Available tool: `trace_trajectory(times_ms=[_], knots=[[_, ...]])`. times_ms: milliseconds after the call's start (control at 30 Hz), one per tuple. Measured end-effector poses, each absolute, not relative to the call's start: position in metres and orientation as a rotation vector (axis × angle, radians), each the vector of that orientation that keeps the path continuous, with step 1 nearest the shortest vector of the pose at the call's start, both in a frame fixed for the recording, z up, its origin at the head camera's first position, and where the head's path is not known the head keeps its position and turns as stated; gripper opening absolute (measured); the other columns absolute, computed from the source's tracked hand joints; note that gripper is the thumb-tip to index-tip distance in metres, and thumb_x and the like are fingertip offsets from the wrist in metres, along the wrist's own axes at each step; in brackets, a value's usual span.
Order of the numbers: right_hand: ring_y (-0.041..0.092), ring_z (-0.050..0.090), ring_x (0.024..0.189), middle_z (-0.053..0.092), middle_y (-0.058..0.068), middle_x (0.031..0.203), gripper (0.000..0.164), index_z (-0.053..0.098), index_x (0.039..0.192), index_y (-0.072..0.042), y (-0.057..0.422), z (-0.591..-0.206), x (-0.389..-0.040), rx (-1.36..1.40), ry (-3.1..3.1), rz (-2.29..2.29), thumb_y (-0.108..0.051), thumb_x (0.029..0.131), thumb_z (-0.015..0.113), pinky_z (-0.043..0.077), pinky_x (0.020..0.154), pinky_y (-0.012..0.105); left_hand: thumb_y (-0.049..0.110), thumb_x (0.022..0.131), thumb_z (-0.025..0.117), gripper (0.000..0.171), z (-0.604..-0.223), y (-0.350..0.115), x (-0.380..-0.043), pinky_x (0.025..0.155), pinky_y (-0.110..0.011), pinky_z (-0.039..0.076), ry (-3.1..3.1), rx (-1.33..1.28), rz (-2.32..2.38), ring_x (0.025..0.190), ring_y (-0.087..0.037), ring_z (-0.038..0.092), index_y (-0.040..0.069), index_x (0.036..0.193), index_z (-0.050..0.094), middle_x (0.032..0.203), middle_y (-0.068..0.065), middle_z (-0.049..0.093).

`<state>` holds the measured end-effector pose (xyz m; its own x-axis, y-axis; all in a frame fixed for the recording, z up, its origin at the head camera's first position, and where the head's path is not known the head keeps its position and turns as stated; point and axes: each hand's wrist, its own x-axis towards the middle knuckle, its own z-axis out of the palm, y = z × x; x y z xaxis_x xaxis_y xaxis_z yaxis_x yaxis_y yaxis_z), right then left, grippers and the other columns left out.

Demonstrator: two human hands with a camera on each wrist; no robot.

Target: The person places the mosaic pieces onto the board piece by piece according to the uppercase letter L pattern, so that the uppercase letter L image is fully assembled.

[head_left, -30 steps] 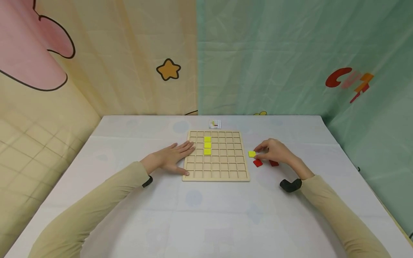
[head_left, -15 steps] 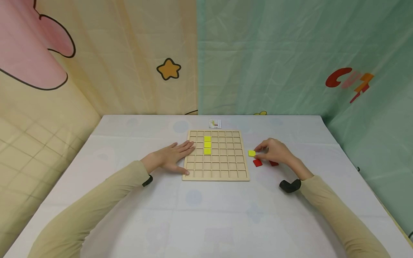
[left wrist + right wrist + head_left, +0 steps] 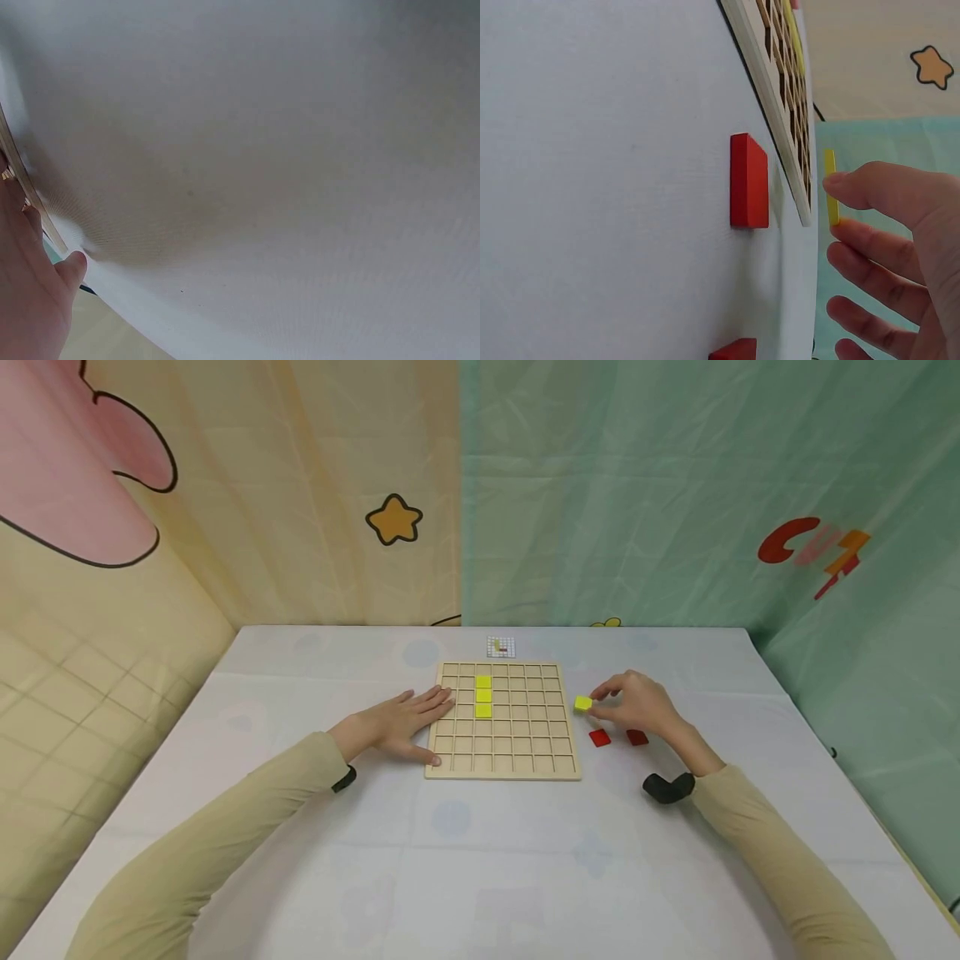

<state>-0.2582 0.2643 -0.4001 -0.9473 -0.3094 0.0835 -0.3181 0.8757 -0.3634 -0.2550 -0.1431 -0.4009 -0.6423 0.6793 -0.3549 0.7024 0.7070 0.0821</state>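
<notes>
My right hand (image 3: 642, 702) pinches a yellow square tile (image 3: 582, 703) between thumb and fingers, held just off the table to the right of the grid board. In the right wrist view the yellow tile (image 3: 832, 187) shows edge-on, raised off the tabletop. With fingers spread, my left hand (image 3: 397, 727) rests on the left edge of the wooden grid board (image 3: 520, 770). Three yellow tiles (image 3: 483, 696) sit in a vertical line in one column of the board. Only part of the left hand (image 3: 34, 289) shows in the left wrist view.
Two red tiles lie on the table below my right hand, a nearer red tile (image 3: 599, 738) and another red tile (image 3: 637, 737). A small printed grid card (image 3: 501, 647) lies behind the board. Patterned curtains (image 3: 600, 493) hang beyond the table's back edge.
My right hand has lifted the yellow tile off the table and moved it slightly away from me, leaving more of the red tiles visible. The left hand stays in place.
</notes>
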Motion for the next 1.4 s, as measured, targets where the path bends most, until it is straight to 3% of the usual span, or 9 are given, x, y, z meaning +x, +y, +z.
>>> trace_trajectory(times_ms=[500, 933, 1400], knots=[[0.023, 0.061, 0.087, 0.072, 0.004, 0.089, 0.028, 0.077, 0.095, -0.013, 0.224, -0.394, -0.259, 0.613, -2.892, 0.658, -0.034, 0.077, 0.078, 0.05, 0.068, 0.037, 0.07, 0.086, 0.049, 0.103, -0.402, -0.144, -0.256, 0.119, -0.056, 0.009, 2.561, 1.082, -0.067, 0.151, -0.026, -0.004, 0.012, 0.156, 0.002, 0.163, -0.008, -0.005], [0.019, 0.064, 0.086, 0.073, -0.001, 0.088, 0.029, 0.077, 0.098, -0.015, 0.175, -0.397, -0.256, 0.628, -2.938, 0.728, -0.037, 0.078, 0.077, 0.051, 0.073, 0.035, 0.07, 0.086, 0.048, 0.102, -0.407, -0.143, -0.253, 0.12, -0.053, 0.008, 2.558, 1.071, -0.084, 0.151, -0.024, -0.004, 0.013, 0.156, 0.001, 0.163, -0.007, -0.006], [0.01, 0.064, 0.079, 0.074, -0.005, 0.084, 0.024, 0.077, 0.093, -0.015, 0.139, -0.402, -0.255, 0.879, -2.9, 0.697, -0.033, 0.078, 0.077, 0.052, 0.069, 0.026, 0.071, 0.086, 0.047, 0.102, -0.405, -0.144, -0.255, 0.12, -0.054, 0.009, 2.568, 1.075, -0.08, 0.151, -0.024, -0.004, 0.014, 0.156, 0.001, 0.163, -0.006, -0.006]])
